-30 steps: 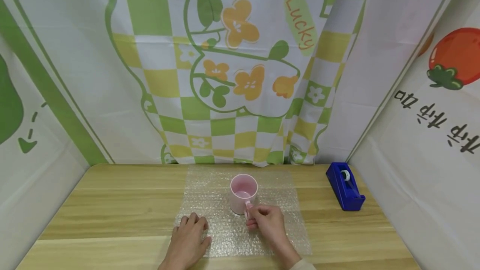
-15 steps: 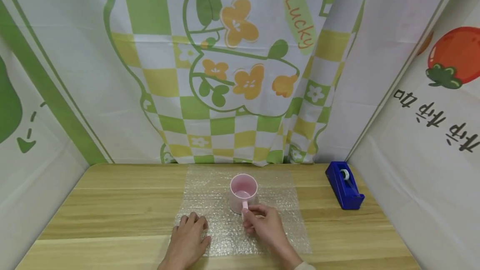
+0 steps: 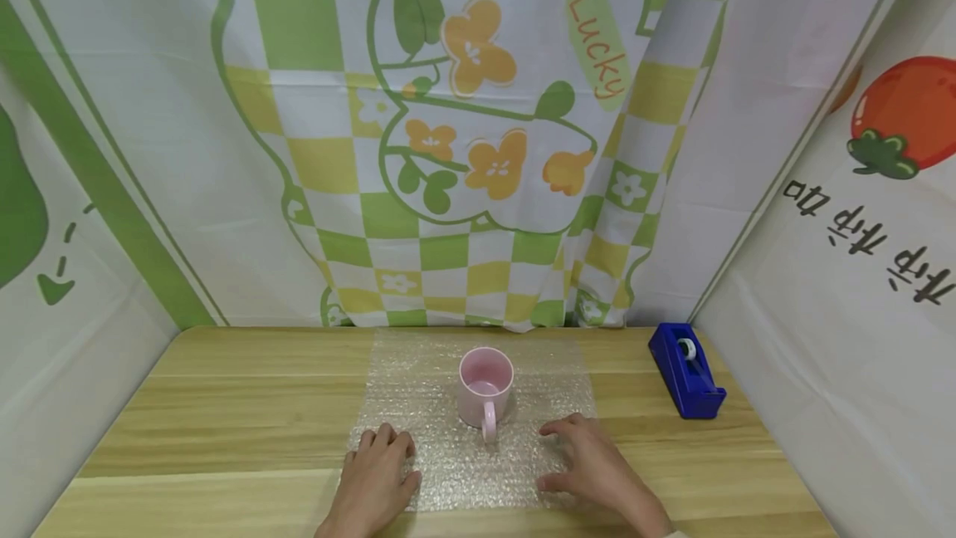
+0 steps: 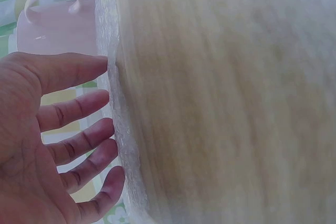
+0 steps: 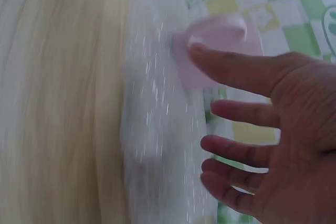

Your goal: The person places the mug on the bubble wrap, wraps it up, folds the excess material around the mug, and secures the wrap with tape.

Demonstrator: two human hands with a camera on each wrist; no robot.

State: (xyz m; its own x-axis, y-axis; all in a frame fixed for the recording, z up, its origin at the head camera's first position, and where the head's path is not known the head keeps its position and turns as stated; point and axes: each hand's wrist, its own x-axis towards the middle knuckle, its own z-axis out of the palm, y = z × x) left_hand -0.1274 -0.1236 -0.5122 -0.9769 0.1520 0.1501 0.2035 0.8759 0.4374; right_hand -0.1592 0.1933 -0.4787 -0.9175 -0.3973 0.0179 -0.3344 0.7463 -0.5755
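A pink mug (image 3: 484, 397) stands upright on a sheet of bubble wrap (image 3: 441, 471), its handle facing the front edge of the table. My left hand (image 3: 373, 476) rests at the left side of the sheet; in the left wrist view its fingertips (image 4: 107, 129) touch the edge of the wrap, spread and relaxed. To the right of the mug, apart from it, my right hand (image 3: 597, 467) hovers over the right part of the sheet with fingers loosely extended and nothing in them. The right wrist view is blurred, and the thumb there overlaps the mug (image 5: 226, 51).
A blue tape dispenser (image 3: 687, 372) with a roll of tape sits at the back right of the wooden table (image 3: 246, 413). A checkered green and yellow curtain (image 3: 463, 189) hangs behind the table, with white cloth walls at both sides.
My right hand has turned the mug's handle slightly to the left, let go of it and moved off to the right. The left hand has stayed in place.
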